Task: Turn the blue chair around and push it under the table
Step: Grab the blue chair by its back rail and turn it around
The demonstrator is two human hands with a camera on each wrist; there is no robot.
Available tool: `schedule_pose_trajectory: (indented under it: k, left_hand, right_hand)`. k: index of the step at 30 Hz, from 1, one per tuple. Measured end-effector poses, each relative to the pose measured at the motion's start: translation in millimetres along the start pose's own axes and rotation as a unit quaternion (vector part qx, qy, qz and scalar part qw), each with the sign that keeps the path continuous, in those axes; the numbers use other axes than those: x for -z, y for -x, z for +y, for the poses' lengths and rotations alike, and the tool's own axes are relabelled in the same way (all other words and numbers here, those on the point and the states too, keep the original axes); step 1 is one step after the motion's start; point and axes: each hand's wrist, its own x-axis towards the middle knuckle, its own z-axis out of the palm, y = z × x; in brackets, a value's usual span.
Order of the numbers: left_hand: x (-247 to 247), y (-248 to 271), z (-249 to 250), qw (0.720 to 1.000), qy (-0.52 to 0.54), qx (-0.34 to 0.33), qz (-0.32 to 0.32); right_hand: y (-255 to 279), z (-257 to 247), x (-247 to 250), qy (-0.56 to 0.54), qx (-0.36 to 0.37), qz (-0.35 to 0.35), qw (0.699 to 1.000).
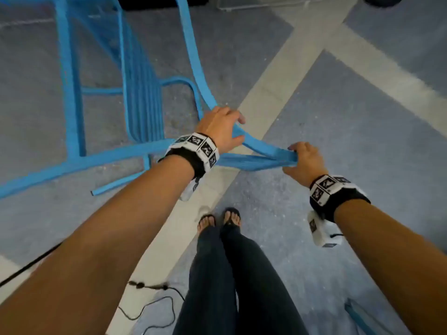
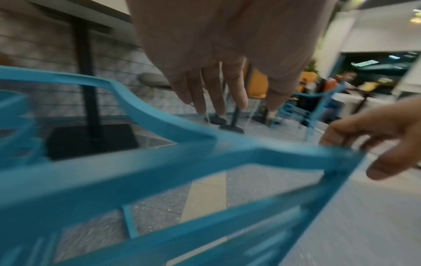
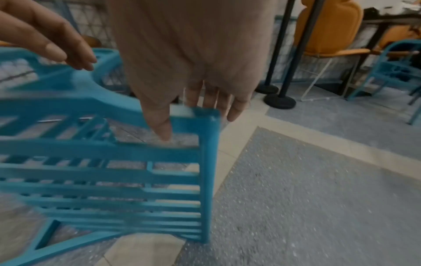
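My left hand (image 1: pixel 221 126) lies over the top rail of the blue chair (image 1: pixel 135 105) where the armrest meets the backrest; from the head view the thumb and fingers wrap loosely over the rail, while my left wrist view shows the fingers (image 2: pixel 214 90) hanging fairly straight just past it, so I cannot tell how firm that hold is. My right hand (image 1: pixel 306 163) has the outer corner of the backrest, thumb (image 3: pixel 163 126) pressed on the near face and the other fingers behind the top edge, a pinch on that corner. The chair is tipped toward me, its slatted back close to my hands and its seat and legs stretching away to the left over the grey speckled floor (image 1: pixel 338 238) with pale stripes. My feet stand just below the hands. A black table post (image 2: pixel 87 72) on a square base stands beyond the chair
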Motion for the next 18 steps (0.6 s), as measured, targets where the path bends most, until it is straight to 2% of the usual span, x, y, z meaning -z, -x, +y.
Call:
schedule_pose_trajectory:
  k: [3,6,9,12,15,18]
  left_hand:
    - [-32,-23,6,0.991,-0.085,-0.084,-0.052]
    - [-56,-35,17,0.971,-0.175,-0.133,-0.096]
    - [-69,-45,31,0.963,-0.220,-0.118,-0.100]
    - [-62,-48,46,0.964,-0.223,-0.085,-0.116]
    - [-42,-44,50,0.970,-0.218,-0.067,-0.087]
    - [-6,-34,67,0.975,-0.198,-0.070,-0.072]
  right_hand:
    - [-15,22,-17,-0.012,-0.003,0.001,1.000]
    - [-22,30,-28,-0.043,-0.012,0.057,0.997]
    - [-32,29,-25,-0.011,0.014,0.063,0.998]
    - [-35,27,-19,0.024,0.046,0.024,0.998]
    - [-31,17,-1,0.013,0.066,0.035,0.997]
    - [-20,-8,41,0.010,0.092,0.052,0.994]
